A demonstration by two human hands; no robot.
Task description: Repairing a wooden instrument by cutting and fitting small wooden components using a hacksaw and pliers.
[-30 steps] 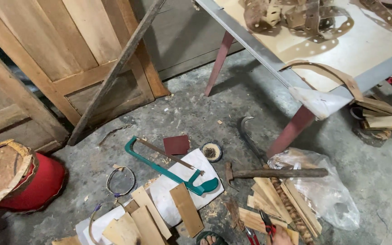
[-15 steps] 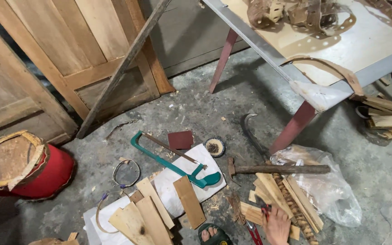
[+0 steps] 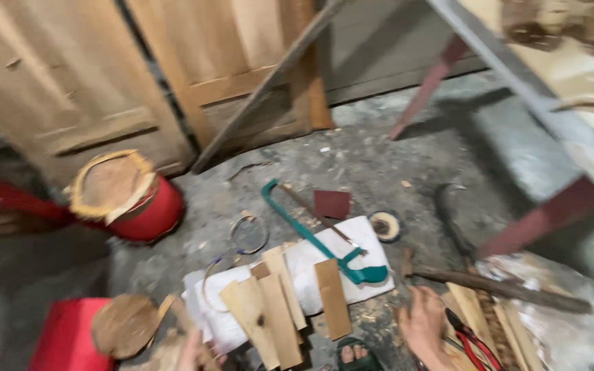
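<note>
The person's right hand [image 3: 422,323] hovers low over the littered concrete floor [image 3: 379,172], fingers loosely spread and holding nothing, just short of the rusty hammer with a long dark wooden handle [image 3: 496,287] that lies at about two o'clock from it. At four o'clock from that hand, almost touching, lie red-handled pliers [image 3: 472,341] on a pile of thin pale wood strips [image 3: 479,319]. The left hand [image 3: 197,350] shows only partly at the bottom edge, beside a flat pale wooden plank [image 3: 250,312]; I cannot tell how its fingers stand.

Several more short planks [image 3: 331,299] fan across a crumpled white sheet [image 3: 311,264], and a green-framed hacksaw [image 3: 324,237] lies slanted over it, its handle at ten o'clock from the right hand. A dark red square of sandpaper [image 3: 331,203] and a small round roll of tape [image 3: 385,225] sit at twelve o'clock of the sheet. A red cylindrical drum with a woven rim [image 3: 128,196] stands well off at ten o'clock.

As I judge it, the reach wants care: the view is blurred with motion, so the hand does best to slow, settle over the handle's middle and close fully round it, clear of the saw blade and pliers.
</note>
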